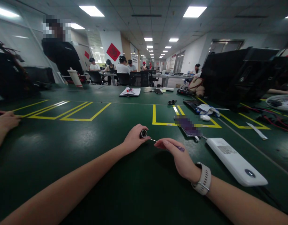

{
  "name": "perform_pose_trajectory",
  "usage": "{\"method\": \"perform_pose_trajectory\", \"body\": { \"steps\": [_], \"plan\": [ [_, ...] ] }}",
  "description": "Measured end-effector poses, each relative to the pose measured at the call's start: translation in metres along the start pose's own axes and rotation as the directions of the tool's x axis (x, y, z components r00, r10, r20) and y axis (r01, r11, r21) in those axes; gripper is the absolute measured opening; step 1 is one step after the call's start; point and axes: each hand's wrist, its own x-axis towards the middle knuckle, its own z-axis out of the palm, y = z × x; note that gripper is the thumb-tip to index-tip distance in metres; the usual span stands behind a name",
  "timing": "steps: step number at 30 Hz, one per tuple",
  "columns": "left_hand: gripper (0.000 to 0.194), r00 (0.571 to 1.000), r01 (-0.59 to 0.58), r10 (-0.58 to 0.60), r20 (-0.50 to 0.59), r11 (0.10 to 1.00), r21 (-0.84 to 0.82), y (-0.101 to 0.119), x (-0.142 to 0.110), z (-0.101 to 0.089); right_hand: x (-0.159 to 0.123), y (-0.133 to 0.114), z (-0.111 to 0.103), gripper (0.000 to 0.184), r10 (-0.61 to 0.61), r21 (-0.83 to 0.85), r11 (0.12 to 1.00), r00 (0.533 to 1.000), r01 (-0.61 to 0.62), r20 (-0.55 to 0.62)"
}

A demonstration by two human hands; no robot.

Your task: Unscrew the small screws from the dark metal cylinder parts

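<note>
My left hand (134,137) is closed around a small black cylindrical part (143,134) with a round opening that faces right. My right hand (176,156) pinches a thin screwdriver (167,144) with a purple handle, its metal tip pointing at the opening of the part. Both hands rest on the green table (87,150). A white watch (202,179) is on my right wrist.
A white power bank (235,161) and a phone (188,125) lie right of my hands. Another person's hand (3,123) rests at the left edge. A clipboard (130,91), a cup (75,77), black cases (239,73) and cables (272,117) lie farther back.
</note>
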Motion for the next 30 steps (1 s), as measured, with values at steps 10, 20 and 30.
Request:
{"method": "perform_pose_trajectory", "body": {
  "steps": [10,20,30],
  "plan": [
    [0.013,0.999,0.033,-0.035,-0.008,0.992,-0.123,-0.006,-0.001,-0.001,0.026,-0.002,0.021,0.011,0.042,0.159,0.986,0.999,-0.042,0.0],
    [0.015,0.999,0.02,-0.023,-0.025,0.993,-0.112,-0.007,-0.003,0.002,0.028,0.014,0.028,0.012,0.049,0.167,0.985,0.999,-0.048,-0.005],
    [0.012,0.993,-0.115,0.112,-0.032,0.989,-0.089,0.0,-0.008,-0.001,0.028,0.013,0.023,0.014,0.167,0.39,0.906,0.986,-0.164,0.026]
  ]
}}
